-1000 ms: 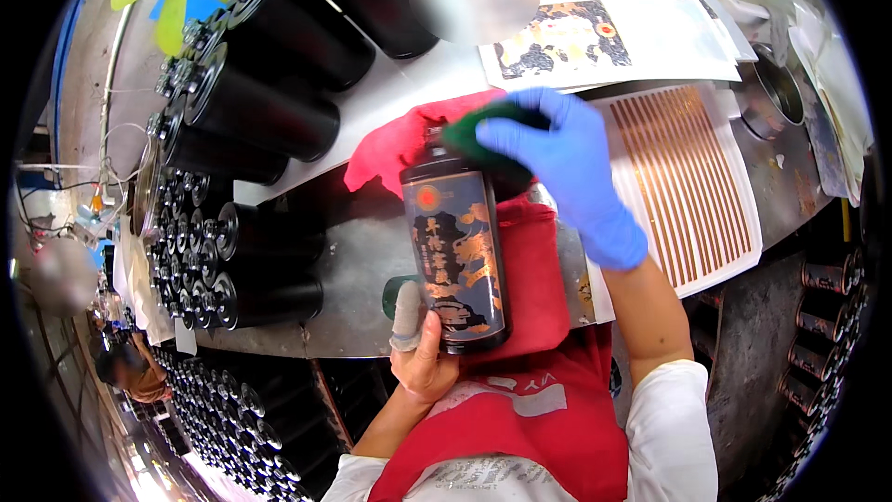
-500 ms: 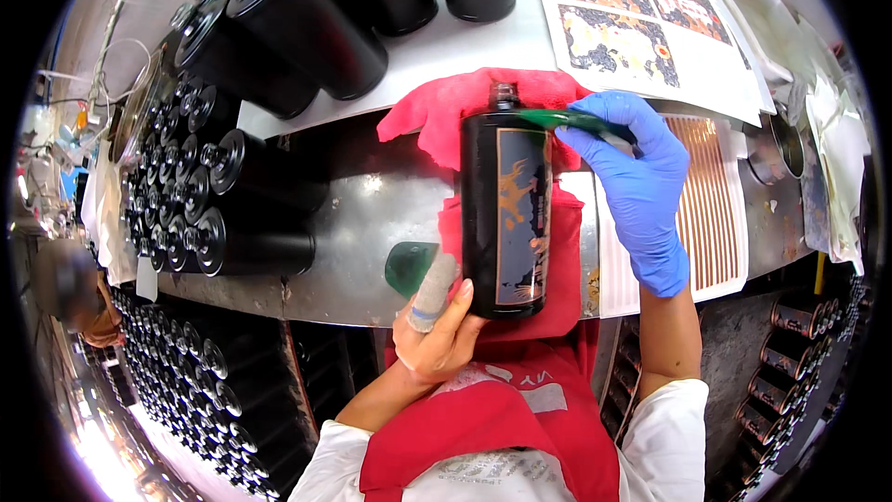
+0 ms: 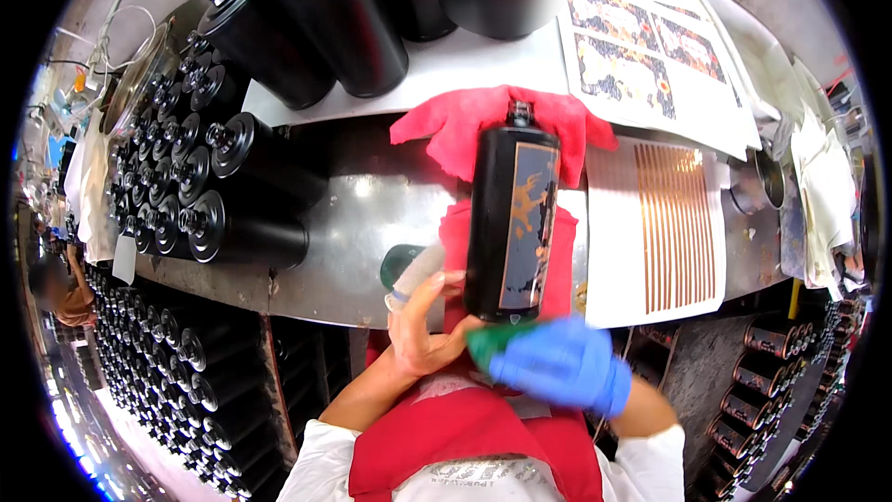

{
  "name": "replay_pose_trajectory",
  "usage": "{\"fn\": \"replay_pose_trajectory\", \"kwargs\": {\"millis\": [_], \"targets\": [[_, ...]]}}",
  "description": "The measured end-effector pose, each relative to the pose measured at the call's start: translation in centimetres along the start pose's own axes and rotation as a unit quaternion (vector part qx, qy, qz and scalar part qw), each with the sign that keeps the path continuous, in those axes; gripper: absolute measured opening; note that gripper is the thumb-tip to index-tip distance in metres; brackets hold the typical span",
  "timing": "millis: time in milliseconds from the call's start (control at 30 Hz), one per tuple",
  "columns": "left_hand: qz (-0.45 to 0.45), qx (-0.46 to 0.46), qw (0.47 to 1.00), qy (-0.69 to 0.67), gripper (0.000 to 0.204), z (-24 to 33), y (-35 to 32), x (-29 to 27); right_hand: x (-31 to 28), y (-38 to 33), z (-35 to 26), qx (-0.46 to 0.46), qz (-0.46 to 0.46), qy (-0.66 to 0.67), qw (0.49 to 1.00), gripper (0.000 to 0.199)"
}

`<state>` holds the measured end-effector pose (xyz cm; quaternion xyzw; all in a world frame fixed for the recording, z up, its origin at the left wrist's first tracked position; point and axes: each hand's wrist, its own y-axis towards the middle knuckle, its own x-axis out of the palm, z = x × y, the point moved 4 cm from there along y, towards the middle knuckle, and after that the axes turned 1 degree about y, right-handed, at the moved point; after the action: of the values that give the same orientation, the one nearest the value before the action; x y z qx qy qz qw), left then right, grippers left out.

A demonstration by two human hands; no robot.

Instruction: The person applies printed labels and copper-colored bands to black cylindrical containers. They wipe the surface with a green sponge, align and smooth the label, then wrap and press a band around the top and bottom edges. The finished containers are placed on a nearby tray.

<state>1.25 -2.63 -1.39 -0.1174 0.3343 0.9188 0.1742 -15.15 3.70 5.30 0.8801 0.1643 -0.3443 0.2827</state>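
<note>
A black bottle (image 3: 488, 223) with a grey, gold-bordered decorated panel lies on red cloth (image 3: 446, 135), its neck pointing away from me. At its lower left is my left hand (image 3: 420, 321), open, with fingers apart and a fingertip against or very close to the bottle's side. A pale grey wrap covers one finger. My blue-gloved right hand (image 3: 562, 367) is blurred by motion just below the bottle's base. It grips a green flat scraper (image 3: 494, 342), which reaches toward my left thumb. A dark green flat piece (image 3: 398, 260) lies on the metal bench, partly behind the wrapped finger.
Large black bottles (image 3: 339, 23) stand at the back left, with several rows of smaller ones (image 3: 246, 228) lying below them. Right of the cloth is a sheet with gold-brown stripes (image 3: 674, 232). Printed decal sheets (image 3: 618, 74) lie behind it. Decorated bottles (image 3: 748, 404) fill the lower right.
My right hand with the green scraper has swept from the bottle's neck end down to its base. My left hand has loosened from the bottle's lower edge. The view has shifted slightly.
</note>
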Motion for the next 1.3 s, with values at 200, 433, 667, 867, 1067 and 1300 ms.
{"fn": "replay_pose_trajectory", "kwargs": {"millis": [200, 433, 667, 867, 1067, 1300], "targets": [[-0.029, 0.034, 0.999, 0.028, 0.092, -0.3, 0.6, -0.5, -7.7, 8.8, 8.1, 0.256, 0.253, 0.104, 0.927, 0.023], [-0.083, -0.049, 0.995, 0.026, 0.112, -1.9, 2.1, -0.6, -0.5, 2.6, 0.1, -0.014, 0.062, -0.097, 0.993, 0.026], [-0.167, -0.039, 0.985, 0.029, 0.096, 0.1, 6.4, 1.9, 1.3, -15.7, 2.9, 0.535, 0.523, 0.293, 0.595, 0.011], [-0.145, -0.002, 0.987, 0.068, 0.092, 0.4, 5.4, 2.1, 1.9, -20.6, 7.5, 0.615, 0.615, 0.232, 0.436, 0.048], [-0.154, -0.057, 0.986, -0.017, 0.096, -1.2, 3.6, 2.2, 1.7, -23.3, 4.6, 0.657, 0.563, 0.261, 0.428, 0.021], [-0.207, -0.149, 0.963, -0.091, 0.117, -1.2, 3.7, 1.9, -5.7, -13.9, -0.9, 0.674, 0.412, 0.200, 0.580, 0.011]]}}
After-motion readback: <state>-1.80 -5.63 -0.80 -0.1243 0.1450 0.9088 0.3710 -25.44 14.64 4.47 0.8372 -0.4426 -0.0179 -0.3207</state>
